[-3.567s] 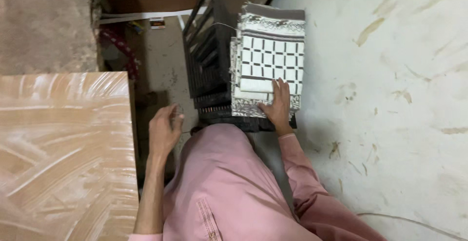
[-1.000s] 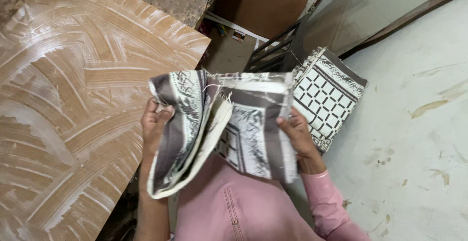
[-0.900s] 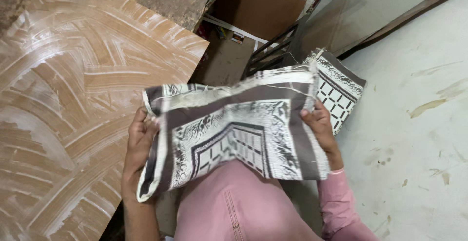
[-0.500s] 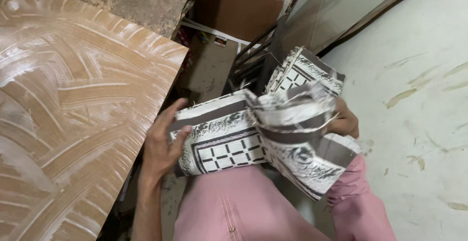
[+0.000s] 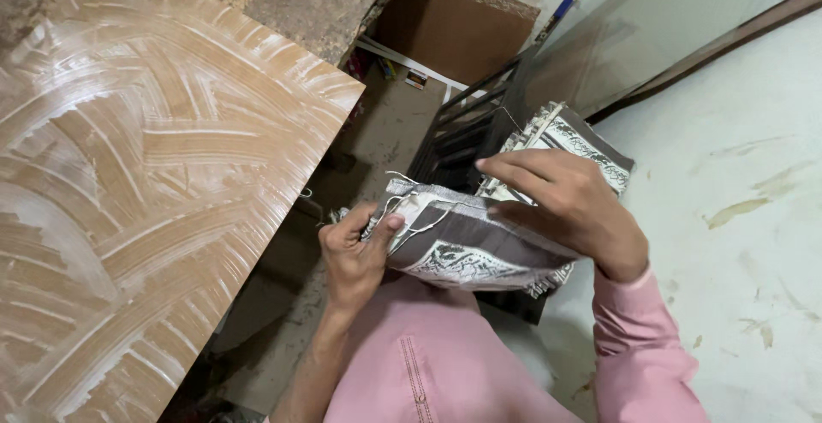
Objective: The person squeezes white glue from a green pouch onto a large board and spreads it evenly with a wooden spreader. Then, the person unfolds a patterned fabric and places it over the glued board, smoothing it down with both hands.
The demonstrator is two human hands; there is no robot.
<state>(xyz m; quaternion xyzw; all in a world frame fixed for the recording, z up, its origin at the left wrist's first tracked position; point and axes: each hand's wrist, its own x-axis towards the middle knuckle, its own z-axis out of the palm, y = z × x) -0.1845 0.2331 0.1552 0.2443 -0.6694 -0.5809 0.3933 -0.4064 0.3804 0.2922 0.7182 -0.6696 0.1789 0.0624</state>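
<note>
The left hand (image 5: pixel 355 252) grips the near-left edge of a folded brown patterned cloth (image 5: pixel 467 247). The right hand (image 5: pixel 569 209) lies flat on top of it and presses it down. A wooden tabletop (image 5: pixel 145 183) is at the left.

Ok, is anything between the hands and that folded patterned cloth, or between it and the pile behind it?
Nothing visible. The left hand pinches the folded cloth at its left edge, and the right hand lies flat on top. The stack of similar cloths on the dark rack sits right behind, with no object between.
</note>
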